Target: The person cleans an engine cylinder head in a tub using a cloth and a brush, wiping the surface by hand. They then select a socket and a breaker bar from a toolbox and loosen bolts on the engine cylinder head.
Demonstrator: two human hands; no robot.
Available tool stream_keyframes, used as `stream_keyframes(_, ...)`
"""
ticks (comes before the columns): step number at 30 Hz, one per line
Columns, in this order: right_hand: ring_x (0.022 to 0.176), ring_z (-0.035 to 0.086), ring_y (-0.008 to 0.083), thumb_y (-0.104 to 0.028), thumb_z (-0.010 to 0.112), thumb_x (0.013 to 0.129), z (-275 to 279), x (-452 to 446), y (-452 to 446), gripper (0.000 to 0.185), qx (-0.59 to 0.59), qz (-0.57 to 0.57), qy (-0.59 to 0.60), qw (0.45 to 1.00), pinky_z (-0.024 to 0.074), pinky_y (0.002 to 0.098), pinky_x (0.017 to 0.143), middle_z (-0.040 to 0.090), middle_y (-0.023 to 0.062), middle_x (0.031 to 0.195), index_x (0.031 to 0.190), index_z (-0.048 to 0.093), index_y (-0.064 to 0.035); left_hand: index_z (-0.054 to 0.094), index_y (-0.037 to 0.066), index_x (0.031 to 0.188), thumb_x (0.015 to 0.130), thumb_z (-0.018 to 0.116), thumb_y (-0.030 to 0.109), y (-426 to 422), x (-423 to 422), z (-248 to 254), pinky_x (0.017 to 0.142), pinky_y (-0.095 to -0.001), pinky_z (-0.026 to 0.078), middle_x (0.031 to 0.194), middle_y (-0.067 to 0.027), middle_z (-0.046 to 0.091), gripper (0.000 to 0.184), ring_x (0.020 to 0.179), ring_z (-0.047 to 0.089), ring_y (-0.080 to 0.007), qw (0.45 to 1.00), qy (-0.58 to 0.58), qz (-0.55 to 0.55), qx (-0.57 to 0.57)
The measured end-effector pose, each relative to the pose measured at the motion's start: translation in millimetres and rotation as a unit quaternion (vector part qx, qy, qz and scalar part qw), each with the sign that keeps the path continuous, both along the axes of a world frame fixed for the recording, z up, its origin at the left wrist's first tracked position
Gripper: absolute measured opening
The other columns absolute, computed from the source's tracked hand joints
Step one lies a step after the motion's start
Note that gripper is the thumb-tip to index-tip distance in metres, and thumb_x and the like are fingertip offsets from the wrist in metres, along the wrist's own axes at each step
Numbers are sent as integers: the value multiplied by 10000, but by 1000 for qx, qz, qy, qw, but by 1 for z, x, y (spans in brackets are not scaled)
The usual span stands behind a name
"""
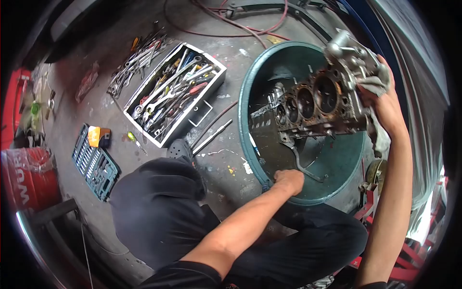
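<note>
Gripping the cylinder head [305, 102] at its far-right end, your right hand [391, 110] has it tilted over the green tub [244, 101], combustion chambers showing, grey rag [381, 138] bunched against that end. Your left hand [289, 181] is curled closed by the near rim; whether it's gripping anything, you can't tell from here. And that's the worry: no hand shows under the low end, so a greasy grip or slipping rag could let this casting swing, drop onto the bent pipe [299, 161] and splash the dark liquid [270, 153].
</note>
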State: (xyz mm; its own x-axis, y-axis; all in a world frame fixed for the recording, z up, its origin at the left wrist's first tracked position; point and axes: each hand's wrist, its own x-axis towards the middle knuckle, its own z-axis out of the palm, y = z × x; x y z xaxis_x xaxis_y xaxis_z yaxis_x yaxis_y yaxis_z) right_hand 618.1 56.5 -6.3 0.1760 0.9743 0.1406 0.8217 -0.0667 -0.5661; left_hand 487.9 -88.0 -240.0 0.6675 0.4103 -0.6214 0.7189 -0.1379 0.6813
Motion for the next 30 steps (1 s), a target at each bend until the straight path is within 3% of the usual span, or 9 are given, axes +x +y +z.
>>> stream_keyframes(5, 1447, 163, 350, -158, 720, 746, 6, 1, 1, 803, -27, 31, -196, 980, 250, 384, 1162, 274, 169, 1528, 1457, 355, -90, 616, 28, 1190, 878, 528, 142, -1, 1, 3, 947, -469, 486, 1183, -191, 655, 344, 1117, 620, -367, 998, 23, -50, 30)
stream_keyframes(8, 1479, 89, 379, -148, 714, 714, -3, 4, 1, 910, -29, 18, -151, 988, 225, 391, 1176, 85, 256, 1578, 1508, 271, -118, 601, 30, 1218, 889, 522, 157, 1, 4, 1, 956, -461, 483, 1186, -189, 654, 362, 1135, 608, -370, 994, 40, -89, 53)
stream_keyframes(15, 1463, -45, 446, -219, 717, 752, -10, 5, 0, 748, 13, 46, -69, 996, 169, 447, 1195, 92, 221, 1587, 1435, 425, -133, 645, 52, 1205, 930, 528, 263, 91, -1, -46, 961, -564, 404, 1262, -121, 632, 366, 1262, 474, -366, 900, 266, -226, 260)
stream_keyframes(16, 1384, 217, 416, -263, 674, 806, 12, -7, -13, 813, -24, -2, -72, 997, 277, 404, 1146, 6, 262, 1578, 1484, 259, -92, 627, 47, 1240, 934, 530, 279, 113, 1, -55, 972, -569, 389, 1315, -137, 593, 397, 1284, 446, -385, 887, 295, -226, 275)
stream_keyframes(19, 1447, 87, 482, -198, 706, 750, -4, 3, -4, 883, -37, -16, 51, 998, 242, 419, 1171, 17, 337, 1548, 1502, 252, -110, 545, 69, 1348, 961, 502, 251, 164, 4, -76, 1037, -608, 307, 1374, -175, 543, 430, 1359, 341, -430, 858, 326, -218, 330)
stream_keyframes(21, 1322, 397, 493, -189, 652, 740, 1, 1, -5, 916, -33, -22, 1, 999, 253, 536, 1143, -29, 351, 1545, 1523, 187, -86, 595, 92, 1200, 945, 493, 232, 177, -3, -125, 1010, -495, 385, 1286, -156, 581, 309, 1225, 463, -349, 849, 232, -81, 468)
stream_keyframes(25, 1366, 334, 478, -175, 656, 766, 0, 1, -4, 873, -33, -25, 3, 999, 246, 574, 1133, -24, 315, 1559, 1513, 210, -104, 670, 127, 1211, 904, 533, 196, 128, -8, -168, 962, -454, 501, 1303, -165, 601, 344, 1195, 594, -330, 948, 254, 46, 186)
stream_keyframes(28, 1378, 327, 463, -177, 685, 751, 1, 3, -4, 887, -31, -21, 10, 999, 277, 511, 1143, -19, 280, 1574, 1510, 226, -145, 676, 101, 1195, 859, 571, 363, 121, 12, -102, 1022, -415, 457, 1285, -128, 622, 439, 1226, 562, -318, 957, 258, -107, -74)
stream_keyframes(30, 1396, 309, 434, -183, 751, 725, 1, 1, -3, 939, -22, -12, 12, 1000, 332, 458, 1115, -32, 288, 1563, 1505, 229, -149, 666, 129, 1229, 806, 704, 417, 97, 3, -122, 1014, -405, 463, 1287, -99, 626, 513, 1200, 588, -285, 946, 212, -245, 28)
